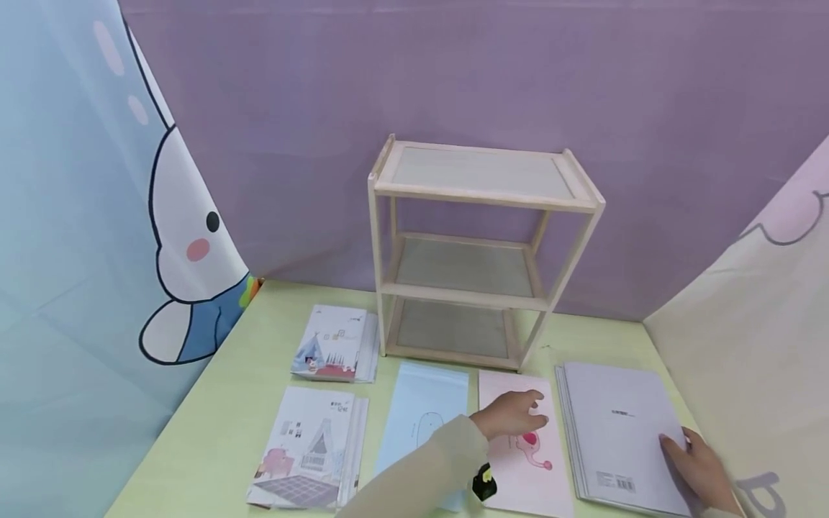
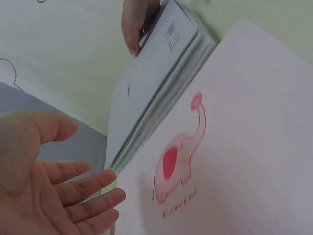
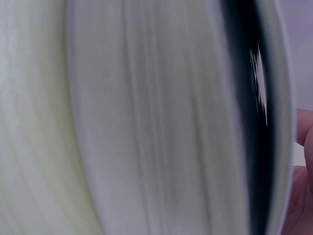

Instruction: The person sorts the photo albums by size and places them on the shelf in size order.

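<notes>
My left hand point(image 1: 512, 415) hovers over a pink notebook point(image 1: 521, 489) with an elephant drawing. Its fingers are spread and loosely bent, with nothing between them; in the left wrist view the palm point(image 2: 24, 181) shows beside the pink cover. At the right lies a stack of large white notebooks. My right hand point(image 1: 702, 471) grips the right edge of the top white notebook point(image 1: 622, 388), thumb on its cover. Close up in the right wrist view, a dark gap runs beneath a pale cover edge point(image 3: 283, 147), above blurred page edges point(image 3: 161, 117). Part of the right hand is hidden there.
A three-tier wooden shelf point(image 1: 463, 295) stands at the back of the pale green table point(image 1: 188, 439). Left of it are two stacks of smaller illustrated notebooks point(image 1: 333, 338), one nearer the front point(image 1: 304, 446). A blue notebook point(image 1: 430, 392) lies partly under the left forearm.
</notes>
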{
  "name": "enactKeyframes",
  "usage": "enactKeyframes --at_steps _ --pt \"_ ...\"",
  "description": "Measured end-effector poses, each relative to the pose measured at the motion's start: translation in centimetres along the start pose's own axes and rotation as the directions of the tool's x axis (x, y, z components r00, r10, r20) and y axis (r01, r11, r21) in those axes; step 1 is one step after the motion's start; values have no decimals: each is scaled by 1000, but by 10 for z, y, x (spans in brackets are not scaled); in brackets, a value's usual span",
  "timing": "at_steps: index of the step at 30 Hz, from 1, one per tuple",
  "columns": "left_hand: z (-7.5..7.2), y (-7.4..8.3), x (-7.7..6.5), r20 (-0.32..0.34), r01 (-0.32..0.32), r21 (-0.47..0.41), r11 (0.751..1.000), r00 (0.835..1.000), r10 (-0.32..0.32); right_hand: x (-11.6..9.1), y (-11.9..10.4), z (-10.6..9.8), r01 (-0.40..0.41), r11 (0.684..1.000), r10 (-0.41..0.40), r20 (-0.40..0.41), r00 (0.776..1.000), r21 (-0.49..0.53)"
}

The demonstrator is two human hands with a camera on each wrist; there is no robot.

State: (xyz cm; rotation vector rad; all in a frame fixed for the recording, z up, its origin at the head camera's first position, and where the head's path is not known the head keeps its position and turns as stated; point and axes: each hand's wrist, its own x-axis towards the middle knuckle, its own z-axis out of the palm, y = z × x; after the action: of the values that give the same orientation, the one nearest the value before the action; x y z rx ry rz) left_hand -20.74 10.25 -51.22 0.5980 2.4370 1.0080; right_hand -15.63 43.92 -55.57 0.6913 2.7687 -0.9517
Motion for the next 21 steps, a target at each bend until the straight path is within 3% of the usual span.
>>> enactKeyframes --at_steps 10,18,21 --pt "21 22 4 22 23 -123 992 1000 -20 -3 6 5 -51 999 51 -11 999 8" --pt "35 24 4 8 77 -266 961 997 -78 -2 5 5 -35 999 36 -10 999 6" --pt "40 24 5 1 76 -336 939 997 -81 -2 3 6 -31 999 31 -15 999 13"
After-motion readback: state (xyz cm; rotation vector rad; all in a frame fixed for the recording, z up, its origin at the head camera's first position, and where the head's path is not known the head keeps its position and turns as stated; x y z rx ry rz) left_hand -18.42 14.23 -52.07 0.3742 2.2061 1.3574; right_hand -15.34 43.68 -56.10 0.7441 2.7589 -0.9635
